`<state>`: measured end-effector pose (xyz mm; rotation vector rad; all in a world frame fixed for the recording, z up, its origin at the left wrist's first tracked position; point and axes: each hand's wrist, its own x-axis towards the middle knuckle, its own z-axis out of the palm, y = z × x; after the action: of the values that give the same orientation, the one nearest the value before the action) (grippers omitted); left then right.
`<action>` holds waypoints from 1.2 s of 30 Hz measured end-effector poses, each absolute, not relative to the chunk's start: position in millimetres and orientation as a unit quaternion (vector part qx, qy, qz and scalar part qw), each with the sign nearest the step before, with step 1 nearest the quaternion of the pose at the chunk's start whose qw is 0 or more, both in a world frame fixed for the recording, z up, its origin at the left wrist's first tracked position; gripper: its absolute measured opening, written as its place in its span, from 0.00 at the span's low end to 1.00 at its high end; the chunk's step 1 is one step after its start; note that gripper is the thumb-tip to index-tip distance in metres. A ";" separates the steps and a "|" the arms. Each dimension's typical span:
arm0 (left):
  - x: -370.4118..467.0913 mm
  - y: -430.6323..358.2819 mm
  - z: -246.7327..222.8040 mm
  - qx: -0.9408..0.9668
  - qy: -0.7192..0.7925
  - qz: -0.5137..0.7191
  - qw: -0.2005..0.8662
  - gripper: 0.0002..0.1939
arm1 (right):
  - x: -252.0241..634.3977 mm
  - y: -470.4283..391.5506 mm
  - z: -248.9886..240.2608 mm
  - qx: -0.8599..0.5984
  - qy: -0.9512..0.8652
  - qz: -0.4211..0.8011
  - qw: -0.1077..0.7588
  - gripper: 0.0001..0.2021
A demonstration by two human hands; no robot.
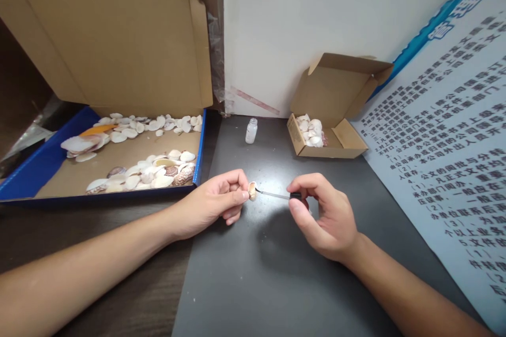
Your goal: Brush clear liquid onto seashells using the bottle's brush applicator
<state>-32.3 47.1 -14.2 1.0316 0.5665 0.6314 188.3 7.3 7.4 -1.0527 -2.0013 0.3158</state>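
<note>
Between the thumb and fingers of my left hand (222, 197) is a small tan shell (252, 191), held over the grey mat. My right hand (326, 216) pinches the black cap of a thin brush (276, 195). The brush's clear stem points left, and its dark tip is at the shell; whether it touches is too small to tell. An uncapped small bottle (251, 131) with whitish contents stands upright on the mat beyond my hands.
At the left, an open blue-edged box (201, 152) holds many shells and an orange piece. A smaller open cardboard box (328, 151) with whitish shells stands at the back right. A printed sheet (443, 158) lines the right side, and a white panel (300, 21) rises behind.
</note>
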 end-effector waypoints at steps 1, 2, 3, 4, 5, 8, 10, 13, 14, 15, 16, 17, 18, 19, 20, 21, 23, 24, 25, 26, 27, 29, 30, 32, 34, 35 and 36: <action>-32.3 47.1 -14.0 0.479 0.264 0.293 0.785 0.09 | 187.9 7.4 7.2 -0.417 -0.800 0.127 0.413 0.06; -32.3 47.0 -14.0 0.479 0.265 0.293 0.784 0.10 | 187.6 7.6 6.9 -0.421 -0.799 0.125 0.411 0.06; -32.3 46.9 -14.0 0.477 0.266 0.294 0.784 0.10 | 187.3 7.8 6.7 -0.429 -0.795 0.119 0.412 0.07; -32.4 46.7 -14.0 0.476 0.267 0.294 0.785 0.09 | 187.2 8.0 6.4 -0.439 -0.788 0.111 0.417 0.07; -32.5 46.5 -14.1 0.474 0.268 0.294 0.785 0.09 | 187.3 8.2 6.2 -0.448 -0.782 0.105 0.422 0.07; -32.6 46.1 -13.8 0.476 0.270 0.293 0.784 0.09 | 188.5 8.0 6.2 -0.450 -0.777 0.106 0.427 0.06; -32.3 46.2 -13.0 0.485 0.272 0.290 0.779 0.09 | 189.3 7.5 6.9 -0.436 -0.785 0.120 0.423 0.07; -31.9 46.7 -11.7 0.493 0.273 0.287 0.775 0.10 | 189.4 6.8 8.1 -0.422 -0.791 0.136 0.421 0.07; -31.9 46.9 -11.6 0.493 0.273 0.287 0.775 0.10 | 189.3 6.7 8.4 -0.421 -0.791 0.138 0.422 0.07; -31.9 46.9 -11.6 0.491 0.272 0.286 0.776 0.10 | 189.2 6.7 8.6 -0.419 -0.791 0.138 0.424 0.07; -31.9 46.9 -11.9 0.490 0.271 0.286 0.778 0.10 | 189.1 6.7 8.7 -0.417 -0.792 0.137 0.425 0.07; -32.0 46.8 -12.2 0.487 0.270 0.285 0.780 0.10 | 188.9 6.7 8.7 -0.415 -0.792 0.136 0.426 0.07; -32.0 46.7 -12.6 0.486 0.270 0.286 0.781 0.10 | 188.8 6.7 8.6 -0.414 -0.793 0.134 0.425 0.07; -32.0 46.6 -12.9 0.485 0.270 0.286 0.781 0.10 | 188.7 6.7 8.4 -0.413 -0.794 0.133 0.425 0.07; -32.0 46.5 -13.2 0.484 0.270 0.286 0.782 0.10 | 188.6 6.7 8.2 -0.413 -0.795 0.132 0.424 0.07; -32.0 46.4 -13.3 0.484 0.271 0.286 0.781 0.10 | 188.4 6.7 8.1 -0.413 -0.796 0.131 0.423 0.06; -32.0 46.4 -13.2 0.486 0.273 0.284 0.780 0.10 | 187.9 6.7 8.2 -0.415 -0.796 0.127 0.422 0.06; -32.0 46.4 -13.0 0.488 0.274 0.284 0.778 0.10 | 187.7 6.7 8.4 -0.417 -0.796 0.125 0.420 0.06; -32.0 46.4 -12.8 0.490 0.276 0.283 0.777 0.10 | 187.4 6.7 8.7 -0.420 -0.796 0.121 0.419 0.06; -32.1 46.5 -12.6 0.493 0.279 0.282 0.774 0.11 | 187.2 6.7 9.0 -0.422 -0.796 0.118 0.418 0.06; -32.1 46.5 -12.4 0.496 0.281 0.281 0.772 0.11 | 187.1 6.7 9.3 -0.424 -0.795 0.115 0.418 0.06; -32.1 46.3 -12.0 0.499 0.283 0.282 0.769 0.11 | 186.9 6.7 9.7 -0.427 -0.793 0.111 0.420 0.06; -32.0 46.2 -11.9 0.500 0.283 0.282 0.768 0.11 | 186.9 6.9 9.7 -0.429 -0.791 0.109 0.422 0.05; -31.9 45.8 -11.7 0.498 0.283 0.284 0.769 0.11 | 187.0 7.5 9.2 -0.438 -0.786 0.109 0.423 0.05; -31.9 45.6 -11.8 0.494 0.283 0.284 0.771 0.11 | 187.0 8.4 8.2 -0.454 -0.777 0.111 0.421 0.04; -31.9 45.5 -12.0 0.493 0.283 0.284 0.772 0.11 | 186.9 8.8 7.8 -0.464 -0.772 0.111 0.420 0.04; -32.0 45.6 -12.2 0.492 0.284 0.283 0.773 0.11 | 186.9 9.1 7.5 -0.474 -0.767 0.111 0.418 0.04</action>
<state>-32.0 45.6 -12.2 1.0651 0.6144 0.6135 186.9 9.1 7.5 -1.1886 -1.9251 0.2778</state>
